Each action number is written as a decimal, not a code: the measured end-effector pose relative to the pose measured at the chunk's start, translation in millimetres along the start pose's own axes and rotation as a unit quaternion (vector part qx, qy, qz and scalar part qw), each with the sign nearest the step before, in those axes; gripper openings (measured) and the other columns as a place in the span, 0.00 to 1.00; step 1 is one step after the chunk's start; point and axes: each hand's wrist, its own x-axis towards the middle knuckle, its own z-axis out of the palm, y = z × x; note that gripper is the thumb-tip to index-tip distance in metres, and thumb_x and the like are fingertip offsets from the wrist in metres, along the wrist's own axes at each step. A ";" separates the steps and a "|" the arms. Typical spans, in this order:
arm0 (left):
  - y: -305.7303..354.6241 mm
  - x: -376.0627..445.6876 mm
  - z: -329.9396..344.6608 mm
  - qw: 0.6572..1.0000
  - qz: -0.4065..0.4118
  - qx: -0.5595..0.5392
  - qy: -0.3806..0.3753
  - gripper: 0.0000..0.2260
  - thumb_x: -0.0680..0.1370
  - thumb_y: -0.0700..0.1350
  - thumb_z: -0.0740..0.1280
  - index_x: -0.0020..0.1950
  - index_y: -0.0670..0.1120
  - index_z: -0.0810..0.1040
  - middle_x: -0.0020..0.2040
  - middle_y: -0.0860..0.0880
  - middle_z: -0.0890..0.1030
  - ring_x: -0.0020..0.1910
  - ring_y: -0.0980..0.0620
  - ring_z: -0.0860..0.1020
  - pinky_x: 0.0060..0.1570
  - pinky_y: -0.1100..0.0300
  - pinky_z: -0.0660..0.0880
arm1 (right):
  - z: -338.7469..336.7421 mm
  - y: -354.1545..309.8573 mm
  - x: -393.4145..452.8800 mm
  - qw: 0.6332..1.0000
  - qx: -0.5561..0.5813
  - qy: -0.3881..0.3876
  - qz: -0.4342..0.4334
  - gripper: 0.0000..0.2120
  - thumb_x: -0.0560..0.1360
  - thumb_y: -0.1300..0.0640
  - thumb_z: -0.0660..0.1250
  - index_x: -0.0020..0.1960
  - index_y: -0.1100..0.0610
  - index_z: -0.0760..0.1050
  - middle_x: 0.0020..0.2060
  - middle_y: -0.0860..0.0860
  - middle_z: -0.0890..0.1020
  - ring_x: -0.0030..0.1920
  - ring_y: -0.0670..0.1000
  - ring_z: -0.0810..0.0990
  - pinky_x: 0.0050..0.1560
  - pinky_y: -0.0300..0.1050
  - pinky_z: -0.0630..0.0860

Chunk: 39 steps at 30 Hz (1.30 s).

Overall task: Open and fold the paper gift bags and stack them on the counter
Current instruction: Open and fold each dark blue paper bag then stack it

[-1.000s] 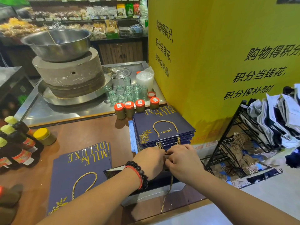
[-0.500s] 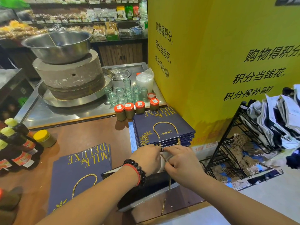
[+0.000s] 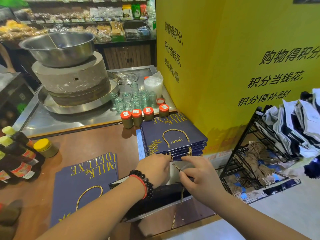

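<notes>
On shop counter point(image 3: 97, 141), near edge, just before flat stack point(image 3: 173, 137): spreading mouth of open bag point(image 3: 155, 200), left hand point(image 3: 154, 168) and right hand point(image 3: 197, 177) both pinching rim, advisably keeping cord handle point(image 3: 177, 168) clear.

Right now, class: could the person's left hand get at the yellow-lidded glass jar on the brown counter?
Probably yes: the left hand is busy pinching the open navy bag, but bare counter lies between it and the jar.

hands parting now, left hand point(image 3: 155, 168) sliding left, right hand point(image 3: 199, 177) drawing back with the gold cord point(image 3: 176, 167), bag point(image 3: 155, 201) mouth spreading, white inside showing
</notes>
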 end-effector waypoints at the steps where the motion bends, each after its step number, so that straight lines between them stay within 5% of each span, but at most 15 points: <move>1: -0.7 -0.1 -0.3 1.000 -0.001 -0.001 0.000 0.06 0.81 0.46 0.54 0.48 0.50 0.69 0.50 0.49 0.77 0.49 0.47 0.76 0.40 0.56 0.67 | 0.1 0.3 -1.5 1.000 0.006 0.010 -0.006 0.13 0.72 0.54 0.65 0.30 0.55 0.80 0.50 0.50 0.84 0.52 0.48 0.79 0.53 0.45 0.71; 9: -12.3 7.9 2.0 1.000 -0.014 0.015 -0.006 0.07 0.82 0.45 0.54 0.50 0.49 0.71 0.49 0.49 0.77 0.48 0.47 0.76 0.39 0.56 0.68 | 3.7 1.4 -3.6 0.998 0.032 0.046 -0.024 0.11 0.73 0.55 0.65 0.33 0.53 0.80 0.37 0.41 0.82 0.40 0.42 0.76 0.46 0.46 0.70; 13: -19.7 4.8 0.8 0.997 0.008 -0.070 -0.008 0.12 0.79 0.38 0.57 0.58 0.50 0.69 0.53 0.50 0.75 0.49 0.49 0.74 0.45 0.55 0.73 | 5.4 -2.7 -1.3 0.997 -0.058 0.055 -0.022 0.12 0.73 0.53 0.64 0.32 0.52 0.77 0.33 0.43 0.79 0.37 0.47 0.76 0.44 0.46 0.68; 16: -30.6 -13.2 -1.8 0.991 0.074 -0.106 0.024 0.13 0.74 0.35 0.58 0.52 0.51 0.68 0.52 0.53 0.72 0.50 0.51 0.70 0.51 0.53 0.72 | 11.3 -5.2 0.9 0.991 -0.126 0.050 -0.015 0.12 0.74 0.51 0.63 0.34 0.51 0.78 0.33 0.44 0.79 0.36 0.50 0.76 0.43 0.48 0.68; 20: -55.8 -51.5 13.7 0.988 0.111 -0.031 0.105 0.05 0.73 0.55 0.60 0.44 0.56 0.72 0.55 0.55 0.76 0.56 0.51 0.71 0.53 0.52 0.70 | 14.9 -7.2 8.1 0.988 -0.148 0.039 0.034 0.12 0.75 0.50 0.62 0.35 0.50 0.79 0.33 0.44 0.79 0.37 0.51 0.75 0.43 0.50 0.68; 22: -68.3 -64.4 19.5 0.986 0.107 0.025 0.128 0.10 0.71 0.62 0.61 0.43 0.57 0.72 0.57 0.55 0.76 0.57 0.49 0.69 0.51 0.49 0.71 | 15.1 -7.8 12.4 0.988 -0.141 0.029 0.050 0.12 0.74 0.49 0.62 0.35 0.49 0.79 0.32 0.44 0.79 0.37 0.50 0.75 0.44 0.49 0.67; 25: -80.0 -67.5 21.2 0.979 0.096 0.089 0.158 0.09 0.70 0.58 0.61 0.39 0.55 0.77 0.56 0.53 0.77 0.55 0.47 0.69 0.47 0.46 0.76 | 16.0 -6.2 16.9 0.992 -0.110 0.027 0.047 0.10 0.73 0.48 0.62 0.38 0.49 0.79 0.33 0.43 0.80 0.38 0.49 0.76 0.44 0.49 0.67; 29: -84.6 -64.9 26.9 0.980 0.079 0.053 0.174 0.04 0.69 0.50 0.72 0.38 0.53 0.79 0.56 0.51 0.78 0.55 0.46 0.69 0.48 0.45 0.75 | 13.8 -5.7 14.4 0.996 -0.035 0.086 0.003 0.09 0.71 0.54 0.65 0.48 0.54 0.81 0.40 0.44 0.82 0.43 0.49 0.78 0.49 0.49 0.71; 32: -88.2 -61.9 28.0 0.980 0.082 0.037 0.180 0.04 0.69 0.49 0.73 0.39 0.52 0.79 0.55 0.50 0.78 0.55 0.46 0.70 0.48 0.46 0.75 | 5.8 -16.9 1.7 0.992 0.049 0.111 -0.026 0.08 0.71 0.60 0.64 0.48 0.58 0.80 0.40 0.46 0.80 0.42 0.44 0.75 0.46 0.39 0.70; 35: -93.2 -58.1 26.7 0.980 0.086 0.024 0.176 0.04 0.70 0.47 0.75 0.39 0.51 0.80 0.55 0.50 0.79 0.55 0.46 0.70 0.48 0.46 0.77 | 10.0 -31.6 -17.4 0.983 0.149 0.065 0.087 0.08 0.71 0.60 0.62 0.44 0.50 0.79 0.35 0.39 0.76 0.36 0.39 0.74 0.37 0.30 0.67; 39: -95.3 -56.7 25.1 0.983 0.090 0.026 0.159 0.06 0.68 0.45 0.77 0.40 0.50 0.81 0.54 0.49 0.80 0.53 0.42 0.75 0.47 0.44 0.78 | 30.7 -29.3 -25.4 0.912 0.192 0.029 0.362 0.10 0.72 0.59 0.66 0.44 0.43 0.73 0.35 0.42 0.80 0.37 0.46 0.77 0.38 0.47 0.74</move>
